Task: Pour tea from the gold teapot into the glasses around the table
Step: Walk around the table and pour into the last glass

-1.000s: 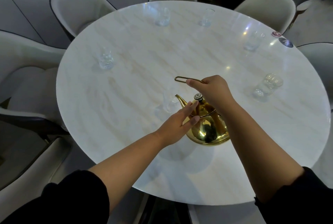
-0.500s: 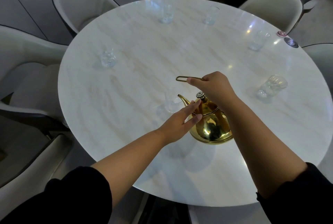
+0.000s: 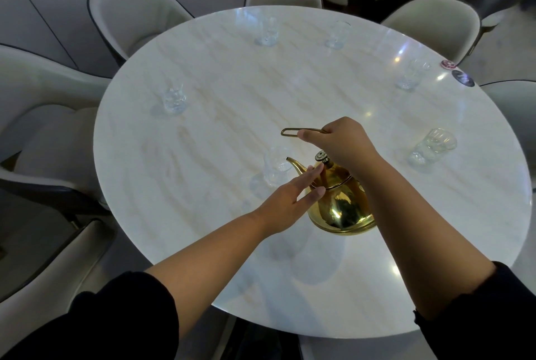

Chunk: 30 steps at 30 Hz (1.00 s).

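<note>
Teapot (image 3: 342, 203) still between hands

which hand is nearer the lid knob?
Left. The left hand has fingertips right beside the lid knob, seemingly touching below it. The right hand is above and behind it, gripping the teapot handle.

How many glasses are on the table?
6: one by the teapot spout, one left, two far, two right. None seem hidden.
</note>
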Each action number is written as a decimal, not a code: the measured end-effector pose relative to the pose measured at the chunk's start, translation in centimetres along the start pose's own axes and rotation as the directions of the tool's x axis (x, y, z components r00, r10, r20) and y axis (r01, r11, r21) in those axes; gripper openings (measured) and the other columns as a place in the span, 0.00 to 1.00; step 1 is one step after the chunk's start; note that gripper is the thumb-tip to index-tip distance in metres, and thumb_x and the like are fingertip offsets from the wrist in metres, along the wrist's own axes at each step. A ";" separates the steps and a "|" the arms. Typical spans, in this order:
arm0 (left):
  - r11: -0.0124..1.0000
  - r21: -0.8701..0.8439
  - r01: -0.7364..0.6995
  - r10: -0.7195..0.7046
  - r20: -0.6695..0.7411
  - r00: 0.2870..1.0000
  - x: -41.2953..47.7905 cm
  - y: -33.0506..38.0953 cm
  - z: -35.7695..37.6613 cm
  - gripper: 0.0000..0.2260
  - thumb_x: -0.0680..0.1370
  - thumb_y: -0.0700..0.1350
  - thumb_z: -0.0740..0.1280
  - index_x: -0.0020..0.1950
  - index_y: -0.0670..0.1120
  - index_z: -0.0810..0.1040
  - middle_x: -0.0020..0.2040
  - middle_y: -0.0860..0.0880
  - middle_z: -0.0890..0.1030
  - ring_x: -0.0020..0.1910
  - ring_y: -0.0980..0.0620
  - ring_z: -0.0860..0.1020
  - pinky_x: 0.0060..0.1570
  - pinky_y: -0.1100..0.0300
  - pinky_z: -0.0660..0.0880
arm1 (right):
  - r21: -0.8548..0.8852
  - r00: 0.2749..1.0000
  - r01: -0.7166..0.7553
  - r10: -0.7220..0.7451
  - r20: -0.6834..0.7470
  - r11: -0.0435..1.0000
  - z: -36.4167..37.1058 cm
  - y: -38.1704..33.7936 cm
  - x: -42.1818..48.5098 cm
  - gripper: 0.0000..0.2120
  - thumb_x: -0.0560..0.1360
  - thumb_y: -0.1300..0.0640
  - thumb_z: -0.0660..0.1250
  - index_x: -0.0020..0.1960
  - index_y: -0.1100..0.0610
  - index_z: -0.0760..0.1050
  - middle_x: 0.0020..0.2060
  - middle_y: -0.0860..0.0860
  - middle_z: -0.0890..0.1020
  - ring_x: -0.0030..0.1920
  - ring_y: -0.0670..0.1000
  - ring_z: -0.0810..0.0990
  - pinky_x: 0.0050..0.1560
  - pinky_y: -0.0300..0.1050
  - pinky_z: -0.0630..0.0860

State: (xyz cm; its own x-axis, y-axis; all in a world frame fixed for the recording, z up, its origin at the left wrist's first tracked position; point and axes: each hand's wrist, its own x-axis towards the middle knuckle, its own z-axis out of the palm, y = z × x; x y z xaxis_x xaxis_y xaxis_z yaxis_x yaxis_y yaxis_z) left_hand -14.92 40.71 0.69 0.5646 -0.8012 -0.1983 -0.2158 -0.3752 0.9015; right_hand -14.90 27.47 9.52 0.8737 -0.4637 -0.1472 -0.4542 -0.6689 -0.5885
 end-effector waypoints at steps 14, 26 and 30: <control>0.999 -0.034 -0.005 0.005 -0.006 1.000 0.3 -0.1 0.3 0.23 0.80 0.58 0.53 0.73 0.65 0.50 0.77 0.55 0.55 0.76 0.49 0.54 0.71 0.48 0.55 | -0.088 0.999 0.038 -0.035 0.035 0.995 -0.4 -0.4 0.0 0.24 0.75 0.43 0.66 0.30 0.59 0.71 0.21 0.48 0.67 0.23 0.46 0.65 0.27 0.38 0.60; 1.000 -0.030 -0.004 0.003 -0.009 1.000 0.3 0.1 0.0 0.22 0.80 0.56 0.53 0.74 0.64 0.50 0.77 0.54 0.56 0.76 0.49 0.55 0.72 0.48 0.55 | -0.154 0.997 0.065 -0.056 0.060 0.986 -0.5 -0.9 0.1 0.24 0.76 0.42 0.65 0.28 0.57 0.70 0.21 0.48 0.68 0.24 0.45 0.66 0.28 0.37 0.60; 0.999 -0.037 -0.003 0.003 -0.008 1.000 0.3 0.0 0.1 0.23 0.80 0.56 0.53 0.74 0.63 0.51 0.77 0.54 0.56 0.76 0.49 0.55 0.71 0.49 0.55 | -0.170 0.996 0.070 -0.060 0.066 0.983 -0.3 -0.8 0.1 0.24 0.76 0.41 0.64 0.28 0.57 0.69 0.22 0.48 0.69 0.24 0.45 0.66 0.28 0.37 0.60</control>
State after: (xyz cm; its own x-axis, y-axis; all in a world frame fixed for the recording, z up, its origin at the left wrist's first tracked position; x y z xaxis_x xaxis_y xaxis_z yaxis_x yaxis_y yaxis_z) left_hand -14.84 40.38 0.60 0.5705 -0.7983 -0.1928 -0.1881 -0.3556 0.9155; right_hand -14.52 27.82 10.25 0.9088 -0.3836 -0.1641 -0.4148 -0.7887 -0.4537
